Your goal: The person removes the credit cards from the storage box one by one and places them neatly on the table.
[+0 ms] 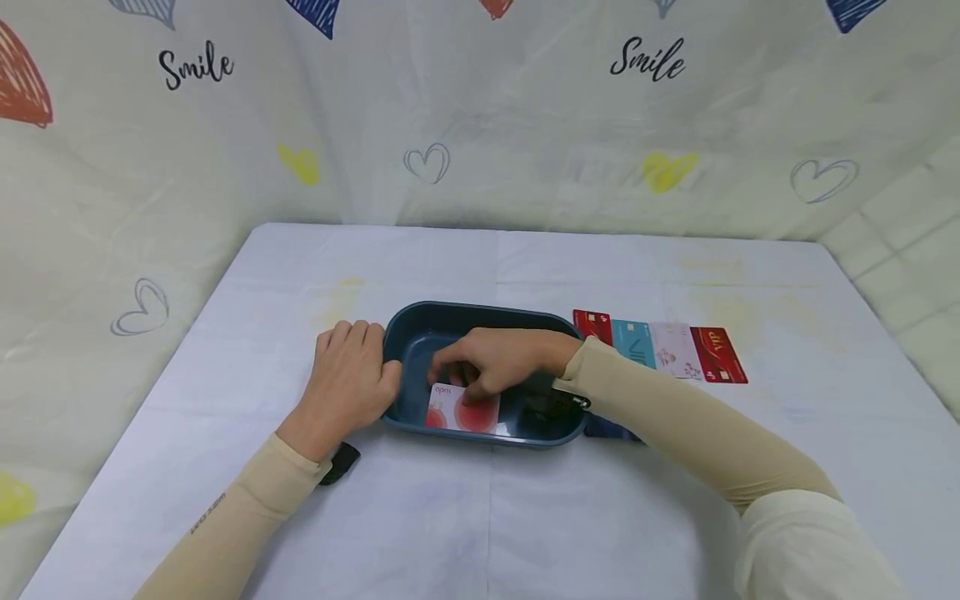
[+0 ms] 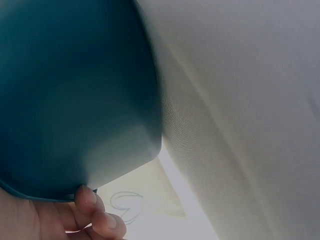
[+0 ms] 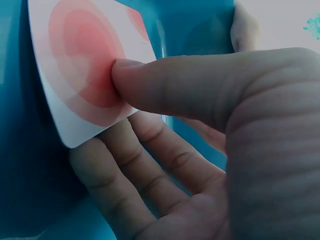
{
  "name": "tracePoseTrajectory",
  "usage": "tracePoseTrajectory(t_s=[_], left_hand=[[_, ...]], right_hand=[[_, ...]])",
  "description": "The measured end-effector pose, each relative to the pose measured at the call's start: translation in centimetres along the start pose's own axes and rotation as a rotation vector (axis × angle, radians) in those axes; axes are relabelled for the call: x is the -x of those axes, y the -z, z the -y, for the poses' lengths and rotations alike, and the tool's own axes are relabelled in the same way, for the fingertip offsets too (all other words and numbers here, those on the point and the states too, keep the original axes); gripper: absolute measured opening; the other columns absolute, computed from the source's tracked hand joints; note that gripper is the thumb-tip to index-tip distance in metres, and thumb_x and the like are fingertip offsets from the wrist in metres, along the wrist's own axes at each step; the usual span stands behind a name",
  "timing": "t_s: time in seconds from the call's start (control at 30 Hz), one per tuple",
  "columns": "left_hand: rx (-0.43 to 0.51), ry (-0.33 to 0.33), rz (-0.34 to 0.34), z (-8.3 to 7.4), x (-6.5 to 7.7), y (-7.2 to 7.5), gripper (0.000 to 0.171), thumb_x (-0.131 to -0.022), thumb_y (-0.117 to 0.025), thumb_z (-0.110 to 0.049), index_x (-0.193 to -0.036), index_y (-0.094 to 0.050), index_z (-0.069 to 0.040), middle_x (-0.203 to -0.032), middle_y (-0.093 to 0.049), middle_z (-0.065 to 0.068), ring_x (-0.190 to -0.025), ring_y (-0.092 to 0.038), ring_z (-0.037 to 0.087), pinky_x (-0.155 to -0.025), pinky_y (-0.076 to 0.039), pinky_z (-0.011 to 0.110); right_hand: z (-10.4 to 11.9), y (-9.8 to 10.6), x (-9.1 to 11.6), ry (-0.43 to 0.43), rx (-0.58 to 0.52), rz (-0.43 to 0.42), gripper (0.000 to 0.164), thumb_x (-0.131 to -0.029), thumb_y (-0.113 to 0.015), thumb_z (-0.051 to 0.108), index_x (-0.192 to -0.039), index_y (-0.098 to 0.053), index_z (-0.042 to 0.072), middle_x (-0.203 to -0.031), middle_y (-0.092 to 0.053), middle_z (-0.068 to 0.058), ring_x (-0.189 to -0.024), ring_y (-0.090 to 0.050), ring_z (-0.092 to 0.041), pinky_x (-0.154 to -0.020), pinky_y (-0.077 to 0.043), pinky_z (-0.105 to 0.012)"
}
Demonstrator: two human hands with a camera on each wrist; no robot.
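Observation:
A dark blue oblong plastic tub (image 1: 417, 343) sits mid-table. My left hand (image 1: 347, 377) grips its left end, and in the left wrist view the fingers (image 2: 86, 199) curl at the tub's rim. Inside the tub, my right hand (image 1: 501, 360) pinches a white card with red-pink circles (image 1: 447, 403). The right wrist view has the thumb pressed on the printed face of the card (image 3: 82, 45), with other fingers (image 3: 107, 170) behind its lower edge. The right part of the tub floor is dark and partly hidden by the wrist.
Right of the tub lies a row of cards: a red card (image 1: 592, 323), a teal card (image 1: 632, 340), a pale pink card (image 1: 675, 350) and another red card (image 1: 718, 354). A dark blue item (image 1: 609, 428) shows partly beneath the right forearm. A printed cloth (image 1: 525, 108) hangs behind the table.

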State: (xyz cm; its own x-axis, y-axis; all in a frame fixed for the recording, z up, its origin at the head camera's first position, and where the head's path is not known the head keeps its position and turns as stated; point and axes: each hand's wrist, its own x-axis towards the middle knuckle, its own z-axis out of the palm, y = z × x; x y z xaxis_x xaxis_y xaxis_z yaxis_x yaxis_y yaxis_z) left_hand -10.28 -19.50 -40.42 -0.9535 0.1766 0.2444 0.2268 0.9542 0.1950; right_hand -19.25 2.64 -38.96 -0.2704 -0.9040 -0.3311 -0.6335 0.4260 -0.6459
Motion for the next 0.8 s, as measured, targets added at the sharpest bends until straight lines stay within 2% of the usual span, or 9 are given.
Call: tracePoseTrajectory(t_s=[0.8], left_hand=[[-0.009,0.007,0.001,-0.05,0.13,-0.04,0.016,-0.086,-0.044,-0.023,-0.08,-0.047,-0.008,-0.075,-0.044,0.006,-0.079,-0.038,0.025,-0.082,-0.032,0.044]], right_hand=[[0.58,0.4,0.38,0.008,-0.021,-0.043,0.035,-0.087,-0.063,0.014,-0.12,-0.056,0.025,-0.098,-0.062,0.005,-0.072,-0.062,-0.01,-0.072,-0.055,-0.026]])
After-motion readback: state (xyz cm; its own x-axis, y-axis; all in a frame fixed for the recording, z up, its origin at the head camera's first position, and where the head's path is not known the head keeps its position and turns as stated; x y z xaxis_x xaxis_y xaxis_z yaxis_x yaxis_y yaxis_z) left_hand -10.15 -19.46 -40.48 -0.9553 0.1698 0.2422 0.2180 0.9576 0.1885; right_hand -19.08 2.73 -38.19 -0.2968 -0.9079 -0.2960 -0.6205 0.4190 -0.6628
